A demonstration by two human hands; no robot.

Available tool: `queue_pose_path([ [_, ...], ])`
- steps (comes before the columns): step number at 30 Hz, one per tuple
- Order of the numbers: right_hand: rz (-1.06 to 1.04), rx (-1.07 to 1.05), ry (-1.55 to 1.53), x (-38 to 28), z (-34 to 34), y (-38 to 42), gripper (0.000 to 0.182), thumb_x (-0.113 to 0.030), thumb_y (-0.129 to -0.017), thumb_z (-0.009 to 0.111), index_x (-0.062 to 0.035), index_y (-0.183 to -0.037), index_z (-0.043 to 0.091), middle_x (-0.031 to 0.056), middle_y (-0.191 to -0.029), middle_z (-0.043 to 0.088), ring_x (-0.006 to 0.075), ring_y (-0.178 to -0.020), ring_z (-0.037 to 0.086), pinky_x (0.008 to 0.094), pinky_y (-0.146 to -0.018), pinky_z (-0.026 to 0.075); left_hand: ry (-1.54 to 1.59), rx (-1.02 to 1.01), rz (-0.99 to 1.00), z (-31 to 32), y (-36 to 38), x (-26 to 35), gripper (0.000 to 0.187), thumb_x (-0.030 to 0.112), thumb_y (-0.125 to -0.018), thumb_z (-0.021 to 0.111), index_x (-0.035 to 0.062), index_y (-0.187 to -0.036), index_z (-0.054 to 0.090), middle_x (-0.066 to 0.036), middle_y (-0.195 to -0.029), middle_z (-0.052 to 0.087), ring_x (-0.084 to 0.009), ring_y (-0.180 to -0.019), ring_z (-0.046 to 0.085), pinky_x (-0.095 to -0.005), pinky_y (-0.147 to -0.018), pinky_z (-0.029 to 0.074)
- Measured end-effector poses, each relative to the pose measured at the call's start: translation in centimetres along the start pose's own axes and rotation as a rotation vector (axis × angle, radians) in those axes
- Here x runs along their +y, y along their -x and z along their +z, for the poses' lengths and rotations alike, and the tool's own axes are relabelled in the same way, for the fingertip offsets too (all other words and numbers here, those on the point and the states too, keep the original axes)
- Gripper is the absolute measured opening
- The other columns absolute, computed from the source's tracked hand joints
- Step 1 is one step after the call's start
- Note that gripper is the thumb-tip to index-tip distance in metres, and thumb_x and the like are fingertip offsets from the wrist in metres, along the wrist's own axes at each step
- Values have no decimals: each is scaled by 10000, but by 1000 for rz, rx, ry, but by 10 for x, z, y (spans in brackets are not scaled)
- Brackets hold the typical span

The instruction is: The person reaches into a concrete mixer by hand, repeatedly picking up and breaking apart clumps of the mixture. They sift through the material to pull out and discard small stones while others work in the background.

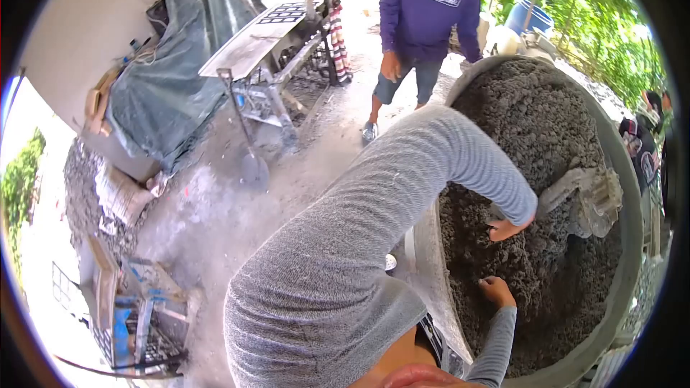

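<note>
A large round drum (631, 266) holds a heap of damp grey concrete mix (532, 115). Both my arms, in grey ribbed sleeves, reach over its near rim. My left hand (509, 228) is low against the mix with its fingertips apart, and no held object shows in it. Just below it, my right hand (497, 290) has its fingers curled close to the mix; whatever they may hold is hidden. To the right of my left hand, a cement-crusted blade-like piece (586, 201) stands out of the mix inside the drum.
A person in a purple shirt (428, 11) stands beyond the drum. A shovel (251, 165) leans on a work table (244, 50). Left are a green tarp (172, 93), a sack (122, 194) and a wooden stand (144, 287). A blue barrel (528, 18) stands at the back.
</note>
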State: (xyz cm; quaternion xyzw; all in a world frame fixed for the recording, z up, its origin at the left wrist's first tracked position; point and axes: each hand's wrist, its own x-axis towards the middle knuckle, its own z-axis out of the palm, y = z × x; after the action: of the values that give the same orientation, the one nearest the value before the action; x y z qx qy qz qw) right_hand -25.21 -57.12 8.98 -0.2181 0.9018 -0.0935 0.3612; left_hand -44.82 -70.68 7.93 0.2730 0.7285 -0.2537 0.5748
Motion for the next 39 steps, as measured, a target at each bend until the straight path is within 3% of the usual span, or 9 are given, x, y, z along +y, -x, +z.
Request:
queue_pose_path([
  [2,-110,39,-17,-20,7,-1,380,-326,-860,616,14,-1021,667,197,-962,680,342,-896,645,399,-784,484,-10,141,155,51,104,32,418,428,-804,513,137,-1035,705,-56,-1051,675,-221,-874,596,-471,-761,432],
  [5,-293,149,-36,-43,8,8,339,-279,-856,610,8,-1028,662,208,-1004,670,353,-944,640,400,-813,485,-53,308,258,65,170,70,419,426,-803,513,134,-1034,705,-58,-1042,674,-223,-869,596,-471,-758,433],
  [11,-389,335,-206,-52,35,4,331,-247,-834,621,0,-1054,651,207,-1045,660,364,-994,624,403,-861,479,-31,526,396,71,229,143,421,424,-801,513,128,-1033,703,-62,-1024,673,-228,-858,597,-470,-752,436],
  [17,-411,614,-83,-34,72,-34,298,-221,-864,583,4,-1051,639,149,-1001,679,290,-900,639,373,-812,483,-64,617,441,89,260,185,423,421,-800,513,122,-1032,702,-66,-1005,672,-232,-847,597,-469,-746,439],
  [19,-307,441,-509,-33,84,-46,543,-342,-857,583,27,-1252,528,272,-1359,455,436,-1290,374,427,-1079,274,-59,632,449,98,270,189,424,420,-799,513,119,-1031,701,-68,-999,672,-233,-843,597,-468,-744,440],
  [20,-387,418,-626,-30,94,-60,553,-331,-863,582,30,-1274,505,268,-1394,419,426,-1319,340,426,-1098,237,-51,641,450,98,269,190,424,419,-799,513,118,-1031,701,-68,-996,672,-234,-842,597,-468,-743,440],
  [25,-387,374,-745,-25,110,-81,474,-261,-876,579,23,-1252,529,257,-1388,434,417,-1307,361,426,-1093,243,-19,695,475,109,276,193,426,417,-797,514,113,-1030,700,-72,-981,671,-237,-833,598,-467,-738,442],
  [31,-382,555,-478,-19,97,-67,415,-249,-845,592,20,-1161,568,241,-1274,519,407,-1193,447,428,-1006,311,-45,727,450,134,283,189,428,414,-796,514,107,-1028,699,-76,-963,670,-242,-822,598,-466,-732,445],
  [39,-265,631,-186,-64,29,27,389,-287,-789,622,16,-1033,609,230,-1126,593,409,-1026,541,437,-861,412,-143,701,281,196,306,154,430,411,-794,514,98,-1027,697,-81,-938,669,-247,-807,598,-465,-724,449],
])
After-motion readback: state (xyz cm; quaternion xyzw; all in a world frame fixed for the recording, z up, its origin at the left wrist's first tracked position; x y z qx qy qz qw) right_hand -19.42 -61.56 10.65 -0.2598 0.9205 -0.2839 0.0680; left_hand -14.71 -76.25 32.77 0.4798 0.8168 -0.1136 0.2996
